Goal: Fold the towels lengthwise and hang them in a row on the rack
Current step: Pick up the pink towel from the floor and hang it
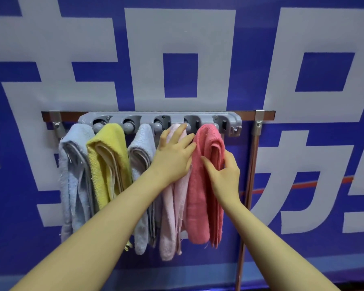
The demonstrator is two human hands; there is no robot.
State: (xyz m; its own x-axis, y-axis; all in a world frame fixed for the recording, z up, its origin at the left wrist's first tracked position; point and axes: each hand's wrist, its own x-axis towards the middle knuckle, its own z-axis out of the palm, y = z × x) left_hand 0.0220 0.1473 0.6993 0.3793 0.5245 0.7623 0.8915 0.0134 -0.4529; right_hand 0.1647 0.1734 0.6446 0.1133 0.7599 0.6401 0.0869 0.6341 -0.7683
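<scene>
**Last towel on, final tidy-up**

Head view, the only one I have. Five folded terry towels hang side by side from the grey plastic clip rack [160, 120] mounted on a brown bar: a pale blue towel [76, 175] at the far left, a yellow towel [107, 162], a light grey-blue towel [140, 148], a pale pink towel [172, 217] and a coral-red towel [200, 196] at the right end.

My left hand [174, 152] lies flat with its fingers straight and spread, pressing the top of the pale pink towel, fingertips reaching the coral-red one. My right hand [223, 173] has thumb and fingers curled round the coral-red towel's folded edges, pinching them together just below the rack.

I judge the hanging itself is done and this is the straightening step. The next move calls for a gentle downward smoothing of the coral-red towel so its layers sit even, without tugging it out of its clip, then letting both hands go.
</scene>
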